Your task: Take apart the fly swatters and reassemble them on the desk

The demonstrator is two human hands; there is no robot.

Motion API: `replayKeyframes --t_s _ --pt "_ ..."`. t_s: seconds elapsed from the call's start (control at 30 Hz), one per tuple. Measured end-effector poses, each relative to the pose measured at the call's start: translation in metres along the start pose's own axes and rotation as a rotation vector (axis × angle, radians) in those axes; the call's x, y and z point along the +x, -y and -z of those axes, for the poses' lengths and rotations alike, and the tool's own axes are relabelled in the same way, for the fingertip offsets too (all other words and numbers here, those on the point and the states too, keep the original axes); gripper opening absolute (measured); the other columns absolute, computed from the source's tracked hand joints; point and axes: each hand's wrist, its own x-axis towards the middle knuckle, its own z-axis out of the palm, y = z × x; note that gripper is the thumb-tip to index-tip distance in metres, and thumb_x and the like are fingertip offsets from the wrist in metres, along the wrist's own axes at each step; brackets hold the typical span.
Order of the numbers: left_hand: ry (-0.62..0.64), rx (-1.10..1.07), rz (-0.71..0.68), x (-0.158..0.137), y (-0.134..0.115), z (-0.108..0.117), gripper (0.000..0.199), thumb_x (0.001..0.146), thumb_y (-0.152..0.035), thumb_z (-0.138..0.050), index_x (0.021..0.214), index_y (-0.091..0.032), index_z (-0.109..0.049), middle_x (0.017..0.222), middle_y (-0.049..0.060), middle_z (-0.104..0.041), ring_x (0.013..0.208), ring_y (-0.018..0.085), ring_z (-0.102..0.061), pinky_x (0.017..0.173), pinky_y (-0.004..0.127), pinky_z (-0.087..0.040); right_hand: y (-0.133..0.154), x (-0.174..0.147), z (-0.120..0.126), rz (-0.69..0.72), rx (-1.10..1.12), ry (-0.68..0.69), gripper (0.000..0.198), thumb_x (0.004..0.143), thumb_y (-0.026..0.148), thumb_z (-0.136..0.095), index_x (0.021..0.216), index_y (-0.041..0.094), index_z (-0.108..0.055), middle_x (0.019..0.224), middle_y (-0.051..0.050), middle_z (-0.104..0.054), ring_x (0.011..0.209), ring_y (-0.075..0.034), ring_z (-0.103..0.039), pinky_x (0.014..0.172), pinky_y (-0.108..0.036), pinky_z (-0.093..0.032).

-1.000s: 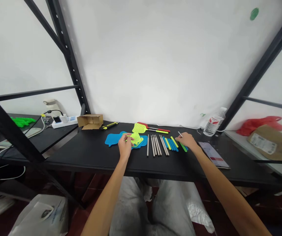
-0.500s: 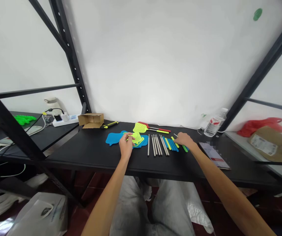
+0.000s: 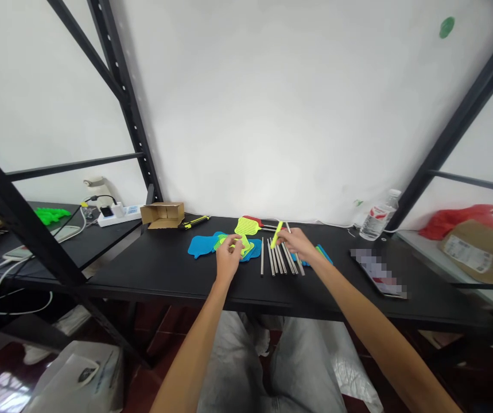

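My right hand (image 3: 297,244) is closed on a yellow handle (image 3: 276,235), raised at a slant above the table. A thin metal rod (image 3: 288,227) also shows at its fingers. Below and to the left lie several metal rods (image 3: 273,258), side by side. My left hand (image 3: 229,255) has curved fingers apart over yellow mesh fly swatter heads (image 3: 246,245); any contact with them is unclear. Blue fly swatter heads (image 3: 202,245) spread under and beside the yellow ones. Blue and green handles (image 3: 324,256) are partly hidden behind my right hand.
Behind the rods lie a yellow fly swatter (image 3: 247,226) and a red one. A cardboard box (image 3: 163,217) and a black-yellow utility knife (image 3: 194,222) sit at the back left. To the right are a phone (image 3: 377,274) and a water bottle (image 3: 377,221). Black frame posts flank the table.
My right hand has moved left from the row of handles, lifting a yellow handle over the rods. My left hand stays over the swatter heads. The view has shifted slightly.
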Motion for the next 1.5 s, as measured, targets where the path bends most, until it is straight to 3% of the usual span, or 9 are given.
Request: replayKeyframes --t_s 0.17,0.33,0.5,0.63,0.7,0.87,1.03,1.23,1.5 --pt "0.137 0.156 -0.125 -0.003 -0.001 -0.005 0.037 0.084 -0.046 -0.065 0.111 -0.022 -0.068 0.082 0.001 -0.066 0.053 0.009 -0.051 0.052 0.022 -0.042 -0.002 -0.002 -0.061 0.03 0.195 0.073 0.018 0.071 0.03 -0.066 0.066 0.019 -0.053 0.059 -0.001 -0.063 0.037 -0.002 -0.022 0.034 -0.018 -0.011" --pt "0.134 0.161 -0.121 0.0 0.009 -0.005 0.039 0.087 -0.049 -0.061 0.113 -0.02 -0.069 0.075 0.002 -0.067 0.056 0.012 -0.056 0.053 0.023 -0.043 0.002 -0.002 -0.081 0.074 0.259 0.107 0.02 0.067 0.027 -0.073 0.066 0.018 -0.056 0.053 0.003 -0.054 0.038 -0.002 -0.024 0.035 -0.018 -0.011" --pt "0.094 0.136 -0.093 0.002 0.014 -0.002 0.039 0.091 -0.048 -0.056 0.114 -0.02 -0.068 0.08 0.004 -0.07 0.062 0.015 -0.062 0.054 0.024 -0.046 0.004 0.007 -0.06 0.028 0.415 0.063 0.016 0.072 0.031 -0.068 0.074 0.016 -0.063 0.07 -0.006 -0.069 0.04 -0.004 -0.034 0.036 -0.018 -0.016" --pt "0.08 0.134 -0.082 0.002 0.013 -0.001 0.039 0.091 -0.048 -0.056 0.113 -0.02 -0.069 0.078 0.003 -0.069 0.056 0.013 -0.055 0.052 0.024 -0.044 -0.004 0.008 -0.02 0.079 0.615 -0.114 0.027 0.081 0.044 -0.054 0.076 0.018 -0.061 0.076 -0.01 -0.071 0.062 -0.016 -0.062 0.051 -0.024 -0.045" --pt "0.086 0.131 -0.081 0.002 0.012 -0.001 0.038 0.09 -0.048 -0.056 0.113 -0.021 -0.07 0.078 0.003 -0.068 0.055 0.013 -0.054 0.051 0.024 -0.043 -0.013 0.004 0.0 0.142 0.568 -0.209 0.035 0.083 0.055 -0.051 0.076 0.021 -0.056 0.077 -0.008 -0.07 0.073 -0.02 -0.066 0.061 -0.028 -0.05" --pt "0.094 0.142 -0.079 0.005 0.012 -0.001 0.034 0.089 -0.044 -0.058 0.112 -0.022 -0.071 0.092 0.006 -0.071 0.057 0.013 -0.055 0.054 0.025 -0.045 -0.043 -0.008 0.024 0.225 0.375 -0.378 0.058 0.081 0.08 -0.039 0.075 0.024 -0.051 0.059 -0.001 -0.052 0.054 -0.017 -0.054 0.049 -0.028 -0.043" --pt "0.092 0.157 -0.107 0.006 0.013 0.0 0.03 0.089 -0.041 -0.057 0.11 -0.023 -0.07 0.115 0.009 -0.068 0.06 0.012 -0.056 0.057 0.026 -0.048 -0.059 -0.006 0.021 0.275 0.425 -0.443 0.064 0.079 0.084 -0.042 0.071 0.022 -0.056 0.049 0.006 -0.032 0.038 -0.01 -0.029 0.036 -0.025 -0.024" --pt "0.089 0.128 -0.094 0.006 0.016 0.0 0.029 0.088 -0.041 -0.059 0.108 -0.022 -0.068 0.11 0.008 -0.067 0.06 0.012 -0.056 0.057 0.027 -0.048 -0.057 -0.012 0.022 0.312 0.484 -0.477 0.062 0.076 0.08 -0.054 0.075 0.019 -0.063 0.057 -0.001 -0.056 0.045 -0.012 -0.051 0.038 -0.024 -0.029" --pt "0.083 0.145 -0.067 0.005 0.013 0.001 0.027 0.088 -0.041 -0.058 0.107 -0.022 -0.065 0.103 0.008 -0.066 0.059 0.012 -0.056 0.054 0.025 -0.045 -0.052 -0.023 0.013 0.327 0.479 -0.283 0.046 0.07 0.061 -0.075 0.083 0.016 -0.07 0.074 -0.007 -0.072 0.049 -0.011 -0.055 0.04 -0.022 -0.03"
